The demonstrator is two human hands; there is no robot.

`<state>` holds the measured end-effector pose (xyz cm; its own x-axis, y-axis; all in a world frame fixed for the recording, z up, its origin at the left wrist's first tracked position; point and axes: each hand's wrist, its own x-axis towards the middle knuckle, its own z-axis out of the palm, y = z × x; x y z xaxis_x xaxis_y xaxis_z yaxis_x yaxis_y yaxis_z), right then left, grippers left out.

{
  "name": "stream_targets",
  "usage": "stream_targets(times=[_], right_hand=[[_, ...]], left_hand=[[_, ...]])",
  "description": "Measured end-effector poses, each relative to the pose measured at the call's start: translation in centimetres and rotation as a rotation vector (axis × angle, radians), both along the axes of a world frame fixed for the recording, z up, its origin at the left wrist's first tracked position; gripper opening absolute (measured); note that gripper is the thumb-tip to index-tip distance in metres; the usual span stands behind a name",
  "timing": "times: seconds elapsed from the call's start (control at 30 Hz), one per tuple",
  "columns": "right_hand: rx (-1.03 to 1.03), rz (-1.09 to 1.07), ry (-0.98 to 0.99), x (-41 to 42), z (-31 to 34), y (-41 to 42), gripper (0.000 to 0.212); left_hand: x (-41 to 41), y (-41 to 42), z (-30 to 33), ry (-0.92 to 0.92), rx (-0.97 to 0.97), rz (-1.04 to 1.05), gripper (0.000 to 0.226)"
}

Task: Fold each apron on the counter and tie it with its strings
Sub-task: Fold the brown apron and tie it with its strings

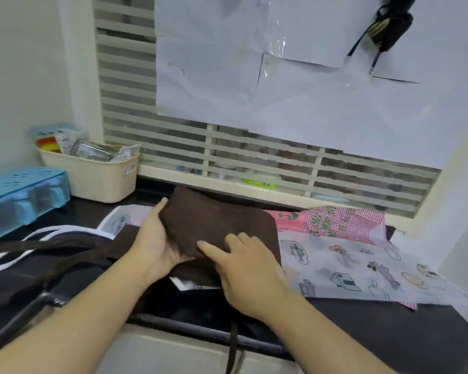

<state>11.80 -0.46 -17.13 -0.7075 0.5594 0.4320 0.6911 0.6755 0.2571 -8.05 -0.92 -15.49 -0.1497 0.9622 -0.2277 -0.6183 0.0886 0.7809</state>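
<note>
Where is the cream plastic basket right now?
The cream plastic basket stands at the back left of the dark counter, against the window sill, with the blue plastic box beside it on its left.

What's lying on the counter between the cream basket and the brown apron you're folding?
Head view: mostly bare black counter, plus a corner of the white printed cloth just left of the brown apron. The cream basket stands apart.

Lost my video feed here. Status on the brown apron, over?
Left hand grips brown apron at its left edge; right hand presses flat on it. Folded, strings untied. Printed apron underneath.
</note>
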Motion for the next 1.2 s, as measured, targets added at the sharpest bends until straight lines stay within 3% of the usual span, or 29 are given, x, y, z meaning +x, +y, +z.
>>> stream_targets(times=[0.07,0.13,0.23,0.33,0.53,0.67,0.9,1.0,1.1,1.2], right_hand=[[-0.055,0.020,-0.048,-0.6,-1.8,-0.3,0.085],[-0.071,0.003,-0.033,-0.4,-2.4,-0.4,0.087],[-0.107,-0.059,0.060,0.4,-2.6,-0.7,0.065],[-0.184,-0.151,0.198,1.8,-2.0,-0.8,0.046],[-0.271,-0.267,0.119,4.0,-1.1,-0.9,0.062],[-0.343,-0.491,0.226,4.3,-0.9,-0.9,0.050],[-0.266,-0.454,0.261,4.9,0.0,-1.1,0.030],[-0.351,-0.481,0.328,5.2,-0.1,-1.2,0.035],[-0.314,-0.422,0.180,5.5,-0.8,-1.2,0.036],[-0.163,-0.340,0.024,5.5,-0.9,-1.2,0.049]], left_hand=[[-3.7,-0.4,0.2,0.007,-0.111,0.003,0.068],[-5.5,-1.0,0.0,0.274,-0.221,-0.039,0.050],[-6.0,-1.3,-1.0,0.668,-0.343,-0.031,0.030],[-6.4,-1.2,-1.5,0.709,-0.357,-0.022,0.038],[-6.7,-0.7,-1.0,0.693,-0.363,0.046,0.036],[-7.1,-1.6,-0.7,0.824,-0.356,0.051,0.032],[-6.6,-2.9,-0.6,1.055,-0.316,0.046,0.038],[-6.4,-3.5,-1.2,1.105,-0.320,0.053,0.040],[-6.7,-3.9,-1.4,1.155,-0.339,0.109,0.037],[-6.9,-4.7,-0.8,1.484,-0.394,0.143,0.018]])
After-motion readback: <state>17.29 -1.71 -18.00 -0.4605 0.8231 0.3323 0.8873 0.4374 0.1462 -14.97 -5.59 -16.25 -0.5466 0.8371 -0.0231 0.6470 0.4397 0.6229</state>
